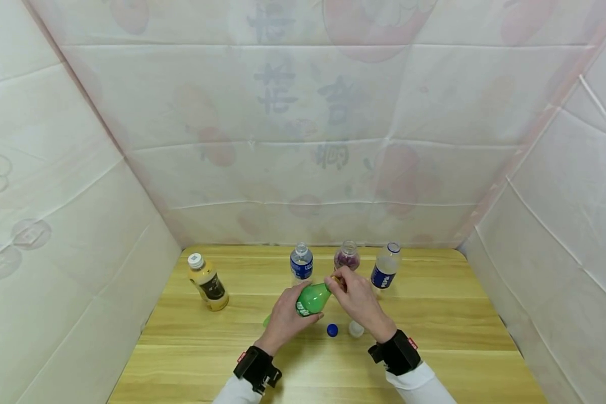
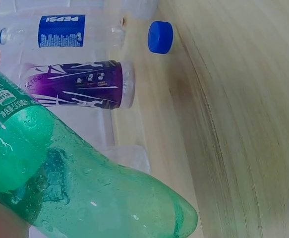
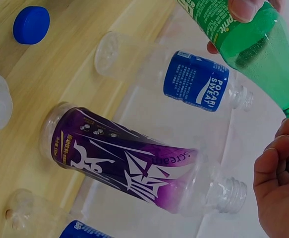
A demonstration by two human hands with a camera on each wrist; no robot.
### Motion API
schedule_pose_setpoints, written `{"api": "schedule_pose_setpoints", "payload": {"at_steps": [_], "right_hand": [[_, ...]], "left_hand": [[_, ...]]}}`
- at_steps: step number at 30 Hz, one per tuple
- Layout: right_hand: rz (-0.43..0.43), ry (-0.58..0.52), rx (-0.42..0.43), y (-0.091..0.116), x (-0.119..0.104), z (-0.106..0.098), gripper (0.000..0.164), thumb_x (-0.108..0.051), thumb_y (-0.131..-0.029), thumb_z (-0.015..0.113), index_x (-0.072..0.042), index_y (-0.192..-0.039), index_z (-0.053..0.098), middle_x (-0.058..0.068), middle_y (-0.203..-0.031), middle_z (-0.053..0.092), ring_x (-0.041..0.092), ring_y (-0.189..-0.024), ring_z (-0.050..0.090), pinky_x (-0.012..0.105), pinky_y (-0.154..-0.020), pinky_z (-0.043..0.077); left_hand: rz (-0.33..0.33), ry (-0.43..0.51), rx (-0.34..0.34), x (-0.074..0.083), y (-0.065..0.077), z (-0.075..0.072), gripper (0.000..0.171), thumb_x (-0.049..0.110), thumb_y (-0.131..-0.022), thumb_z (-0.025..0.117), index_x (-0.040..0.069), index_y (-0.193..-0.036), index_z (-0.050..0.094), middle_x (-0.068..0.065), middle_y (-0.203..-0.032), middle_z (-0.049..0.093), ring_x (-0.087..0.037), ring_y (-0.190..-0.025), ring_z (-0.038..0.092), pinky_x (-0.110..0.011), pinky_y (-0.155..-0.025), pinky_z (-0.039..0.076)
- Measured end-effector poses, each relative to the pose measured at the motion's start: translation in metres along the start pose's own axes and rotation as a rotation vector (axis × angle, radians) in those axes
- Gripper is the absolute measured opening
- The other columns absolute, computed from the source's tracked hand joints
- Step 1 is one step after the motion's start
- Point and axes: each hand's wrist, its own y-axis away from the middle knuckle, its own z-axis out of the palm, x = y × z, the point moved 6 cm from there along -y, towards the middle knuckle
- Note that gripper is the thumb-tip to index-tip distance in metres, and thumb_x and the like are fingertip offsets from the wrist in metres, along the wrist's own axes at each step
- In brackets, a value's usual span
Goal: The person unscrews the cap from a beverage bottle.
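My left hand (image 1: pixel 285 314) grips a green Sprite bottle (image 1: pixel 313 299) round its body, and the bottle is tilted with its neck toward the right hand. At that neck, the thumb and fingers of my right hand (image 1: pixel 359 302) pinch the yellow-orange cap (image 1: pixel 336 279), which the fingers mostly hide. In the left wrist view the green bottle's base (image 2: pixel 184 218) points toward the lower right, and the plastic is see-through with droplets inside. On the table below the hands lie a blue cap (image 1: pixel 332 330) and a whitish cap (image 1: pixel 356 329).
Behind the hands stand three capless bottles: a Pocari Sweat bottle (image 1: pixel 301 264), a purple-labelled bottle (image 3: pixel 129 158) and a Pepsi bottle (image 1: pixel 385 269). A yellow drink bottle (image 1: pixel 209 283) with a white cap stands at the left. Pale fabric walls (image 1: pixel 303 168) enclose the wooden table (image 1: pixel 459 314).
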Motion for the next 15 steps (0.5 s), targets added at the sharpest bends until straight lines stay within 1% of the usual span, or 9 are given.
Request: {"api": "schedule_pose_setpoints", "payload": {"at_steps": [7,15], "right_hand": [[-0.012,-0.003,-0.009,0.0005,-0.0011,-0.0003,0.012,-0.02,-0.1,0.07,-0.01,-0.103,0.066,-0.01,-0.076,0.048,0.004,-0.063,0.043,0.02,-0.051,0.037],[-0.005,0.006,-0.048,0.0019,-0.0005,0.0005,0.011,-0.02,-0.102,0.068,-0.01,-0.105,0.065,-0.008,-0.081,0.05,0.007,-0.069,0.046,0.021,-0.055,0.041]], "left_hand": [[-0.024,0.024,-0.014,-0.0019,-0.0002,0.0004,0.082,0.032,-0.078,0.092,0.01,-0.147,0.053,-0.011,-0.132,0.066,-0.028,-0.113,0.062,-0.048,-0.09,0.055],[-0.053,0.054,-0.028,-0.0021,-0.0004,0.0004,0.082,0.034,-0.078,0.092,0.011,-0.148,0.054,-0.012,-0.133,0.065,-0.028,-0.114,0.061,-0.049,-0.09,0.055]]}}
